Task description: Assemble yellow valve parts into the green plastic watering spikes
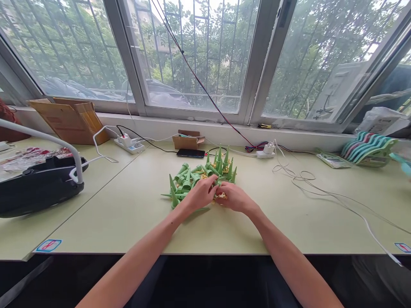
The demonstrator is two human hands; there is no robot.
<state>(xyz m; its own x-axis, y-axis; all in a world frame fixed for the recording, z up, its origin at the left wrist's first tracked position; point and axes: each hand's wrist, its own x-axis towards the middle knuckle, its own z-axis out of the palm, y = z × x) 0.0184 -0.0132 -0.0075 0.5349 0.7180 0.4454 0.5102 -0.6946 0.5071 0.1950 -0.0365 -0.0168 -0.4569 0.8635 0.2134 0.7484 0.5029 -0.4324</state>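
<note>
A heap of light green plastic cones point(187, 182) lies mid-table, some lying flat and some standing point up. Upright green spikes point(219, 161) with small yellow pieces at their bases stand at the heap's back right. At the heap's near side, my left hand point(202, 193) is closed, its fingertips pinched together close to my right hand. My right hand point(235, 196) is also closed, with fingers curled inward beside small yellow parts point(221, 196). The two hands meet at the fingertips, and what they grip is hidden between them. One long green spike point(201, 209) lies under my left wrist.
Behind the heap are a black phone point(192, 153) and a small cardboard box point(189, 140). Power strips point(129, 144) and loose white cables point(308, 177) spread to both sides. A black device with a white arm point(41, 186) stands left; teal and pink hangers point(369, 149) stand right.
</note>
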